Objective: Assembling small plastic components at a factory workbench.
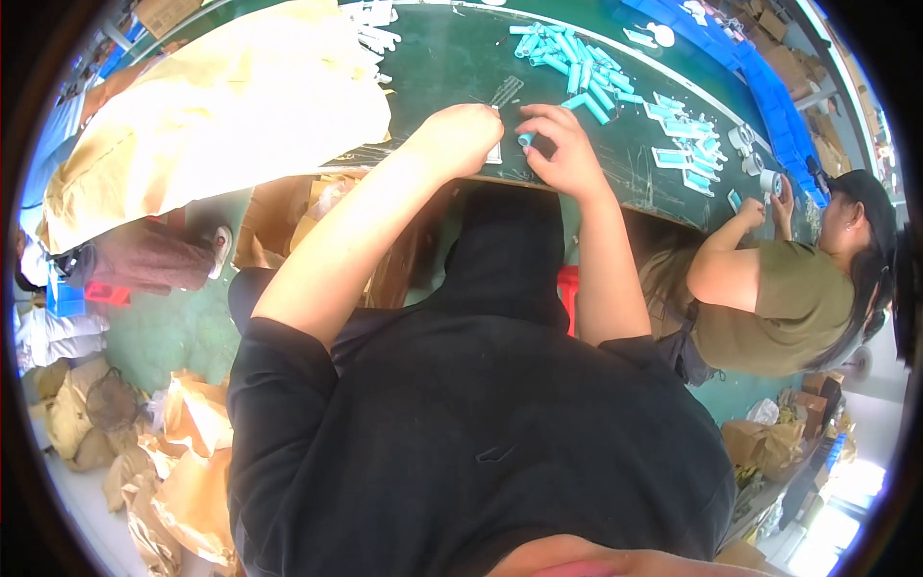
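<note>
Turquoise shows at the fingertips of the right hand (569,159): a short cylinder (526,139), held near the front edge of the green table (437,62). Thumb and fingers seem to pinch it between their tips, with the rest of the hand arched, presumably so that one end stays exposed. Just beside it, the left hand (466,135) is curled, its fingers close together, over a white piece (494,152); I can't tell whether it grips that piece or merely steadies it. Past those knuckles lies a grey, see-through strip (507,91).

Farther out, loose turquoise cylinders (582,67) sit in a heap, probably there for an easy reach. To their right, white frames with turquoise in them (687,149) form a separate cluster, which likely keeps the two from mixing. Brown paper (221,106) covers the table's left side, with white parts (377,34) by its far edge. On the right, a co-worker (779,298) handles a white roll (770,183) before a row of blue bins (784,125).
</note>
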Demonstrator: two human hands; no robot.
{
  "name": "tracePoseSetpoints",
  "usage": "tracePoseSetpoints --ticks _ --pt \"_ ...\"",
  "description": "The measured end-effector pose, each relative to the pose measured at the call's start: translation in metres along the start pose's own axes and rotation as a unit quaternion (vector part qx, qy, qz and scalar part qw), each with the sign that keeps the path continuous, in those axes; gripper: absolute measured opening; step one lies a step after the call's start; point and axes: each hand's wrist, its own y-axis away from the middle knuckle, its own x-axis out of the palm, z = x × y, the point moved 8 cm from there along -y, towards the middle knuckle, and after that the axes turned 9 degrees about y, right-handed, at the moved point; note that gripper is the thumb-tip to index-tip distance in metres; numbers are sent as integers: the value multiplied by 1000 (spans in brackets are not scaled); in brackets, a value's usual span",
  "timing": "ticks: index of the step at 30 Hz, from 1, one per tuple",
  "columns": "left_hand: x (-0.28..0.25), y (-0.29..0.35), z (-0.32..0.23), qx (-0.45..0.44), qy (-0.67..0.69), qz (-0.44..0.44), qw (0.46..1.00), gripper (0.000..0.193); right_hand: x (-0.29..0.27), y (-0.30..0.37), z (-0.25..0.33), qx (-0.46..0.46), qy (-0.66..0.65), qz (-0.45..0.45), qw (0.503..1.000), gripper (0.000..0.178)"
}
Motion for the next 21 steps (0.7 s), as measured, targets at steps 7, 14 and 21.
tracePoseSetpoints --ticks 7,14,21 --pt "5 -8 -15 7 -78 55 995 19 10 4 -11 25 14 38 999 29" --pt "11 -17 -7 43 -102 75 991 19 10 3 -12 19 34 29 999 23" --pt "4 -29 8 -21 -45 177 983 18 12 -1 -24 33 94 -9 995 22"
